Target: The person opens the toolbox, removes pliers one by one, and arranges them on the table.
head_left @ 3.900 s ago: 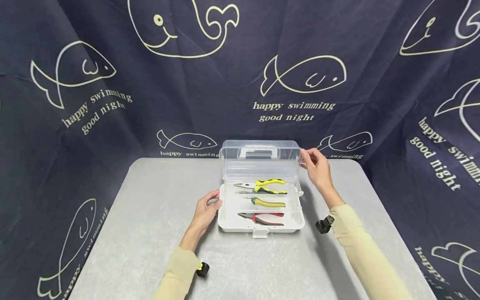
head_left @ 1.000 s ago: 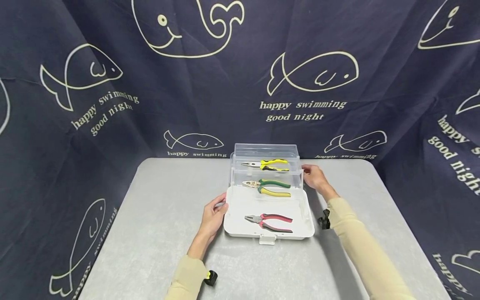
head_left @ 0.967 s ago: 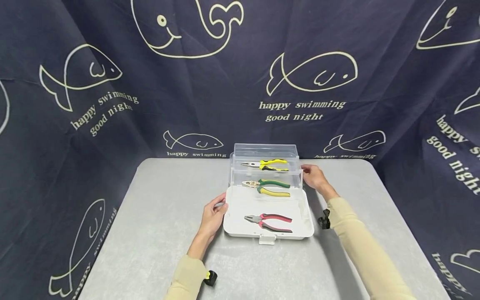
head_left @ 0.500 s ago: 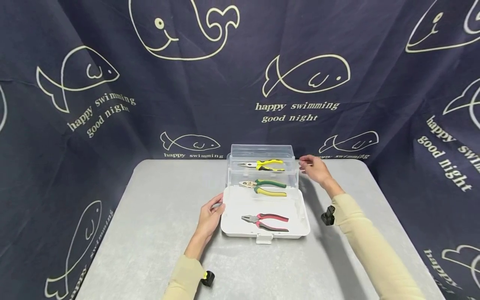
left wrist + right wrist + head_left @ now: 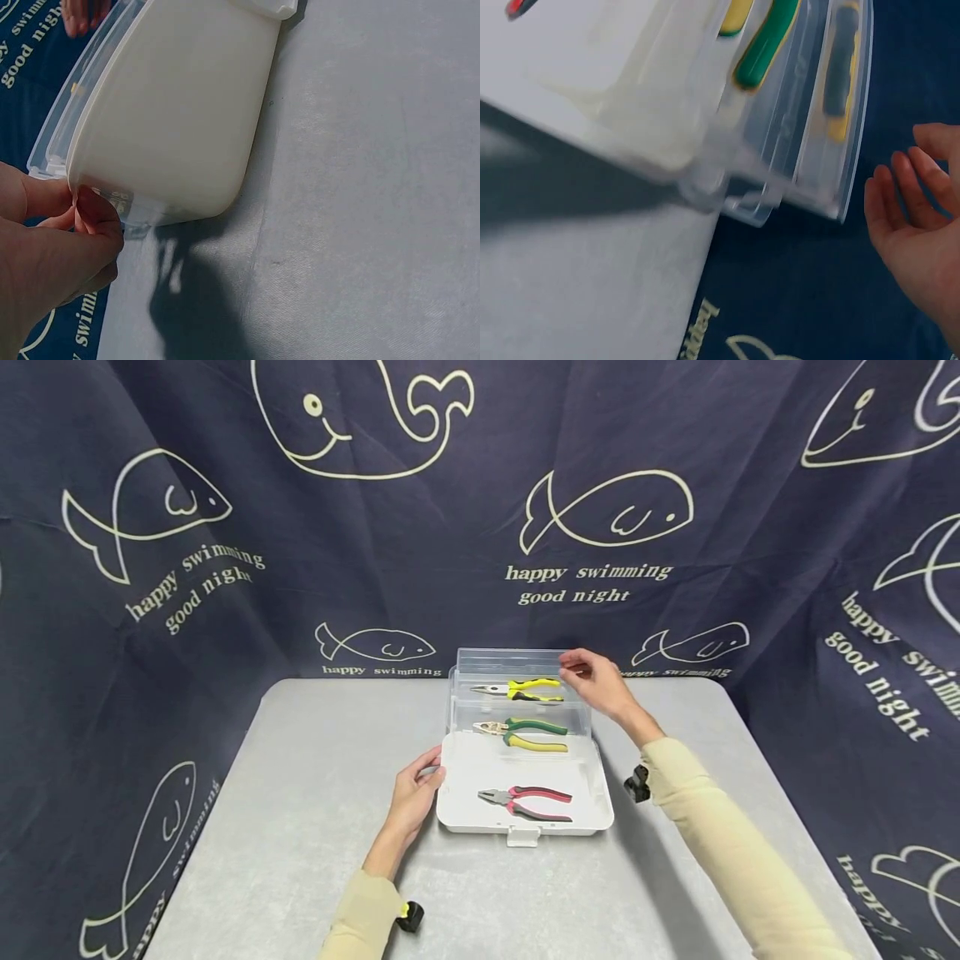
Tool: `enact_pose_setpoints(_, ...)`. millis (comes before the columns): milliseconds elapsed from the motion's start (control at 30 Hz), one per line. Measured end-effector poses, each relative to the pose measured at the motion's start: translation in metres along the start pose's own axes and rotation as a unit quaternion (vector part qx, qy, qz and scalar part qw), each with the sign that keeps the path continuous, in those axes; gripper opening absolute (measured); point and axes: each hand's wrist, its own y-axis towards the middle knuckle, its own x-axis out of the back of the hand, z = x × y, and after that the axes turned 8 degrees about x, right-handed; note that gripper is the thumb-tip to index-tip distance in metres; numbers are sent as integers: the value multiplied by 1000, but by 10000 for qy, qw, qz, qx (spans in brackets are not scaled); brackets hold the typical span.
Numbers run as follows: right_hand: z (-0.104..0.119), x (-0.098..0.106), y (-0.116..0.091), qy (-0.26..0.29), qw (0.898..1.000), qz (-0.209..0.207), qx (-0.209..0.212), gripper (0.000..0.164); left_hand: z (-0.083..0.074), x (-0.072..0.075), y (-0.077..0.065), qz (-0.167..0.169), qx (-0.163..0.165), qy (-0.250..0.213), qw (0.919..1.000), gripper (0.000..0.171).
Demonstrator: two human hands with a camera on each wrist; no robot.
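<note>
At the far left, the dark blue cloth (image 5: 142, 693) with its pale fish drawings hangs beside the grey table (image 5: 330, 743). Your left sleeve (image 5: 360, 914) comes in from the bottom, with a small black device at the wrist. Your left hand (image 5: 411, 797) is at the left side of the box (image 5: 459, 814); the left wrist view shows its thumb and fingers pinching the rim, so the box lies directly to the right of that grip, resting on the table.

In the middle, the red pliers (image 5: 542, 792) lie in the white front part of the box, behind the white latch (image 5: 522, 837). Farther back, the green and yellow pliers (image 5: 537, 726) lie in the nearer clear section, and the yellow and black pliers (image 5: 525, 686) in the rear one; all their jaws point left.

To the right, your right hand (image 5: 600, 685) is beside the handle ends of the yellow and black pliers. Its fingers are loosely bent and hold nothing; the right wrist view shows a gap between them and the clear plastic. Your right sleeve (image 5: 735, 852) reaches in from the lower right.
</note>
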Motion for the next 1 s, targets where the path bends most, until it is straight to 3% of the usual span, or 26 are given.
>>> enact_pose_setpoints(167, 12, -17, 5, 45, 9988, 494, 43, 27, 1, 0, -1, 9, 24, -42, 10000, 45)
enact_pose_setpoints(500, 18, -41, 10, -61, 9958, 858, 326, 30, 2, -1, 0, -13, 28, -60, 10000, 44)
enact_pose_setpoints(767, 19, -53, 11, -826, 9872, 1230, 594, 30, 3, -1, 2, 12, 9, -74, 10000, 44)
enact_pose_setpoints(1000, 23, -56, 13, -1070, 9800, 1543, 658, 34, 4, 0, 3, 39, -18, -147, 9999, 44)
